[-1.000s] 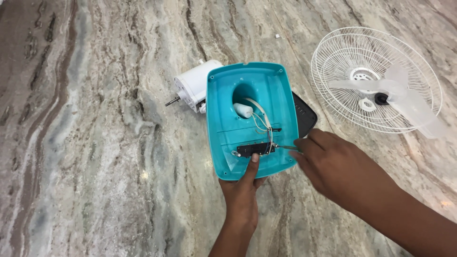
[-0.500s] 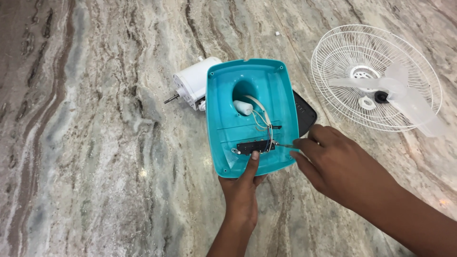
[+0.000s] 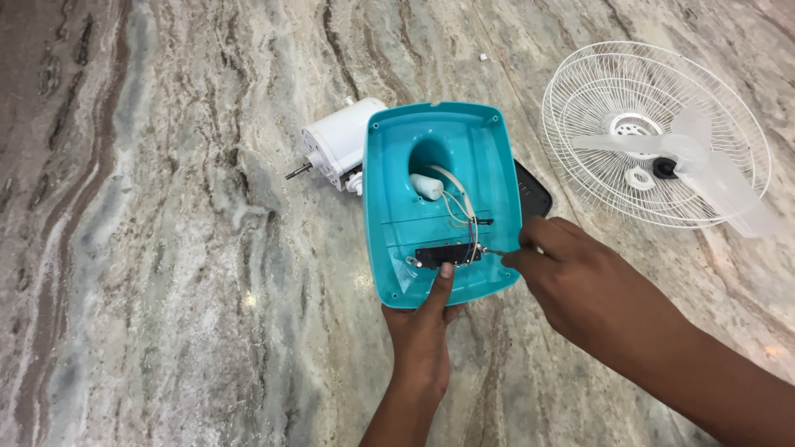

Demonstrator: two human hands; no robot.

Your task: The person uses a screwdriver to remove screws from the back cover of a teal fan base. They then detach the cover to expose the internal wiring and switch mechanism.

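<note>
Head view: left hand (image 3: pixel 420 331) gripping near edge of teal fan base shell (image 3: pixel 397 232) on marble floor (image 3: pixel 166 248), thumb pinning black switch strip (image 3: pixel 447 255) steady; right hand (image 3: pixel 580 281) closed around thin screwdriver (image 3: pixel 495 252), tip at strip's end.

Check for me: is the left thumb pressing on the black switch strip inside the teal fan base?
Yes, the left hand grips the teal fan base from below, its thumb tip on the black switch strip.

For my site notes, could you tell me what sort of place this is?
Probably a home or small repair spot, working on a polished marble floor: a dismantled fan's teal base shell, white motor and wire guard lie spread on it.
</note>
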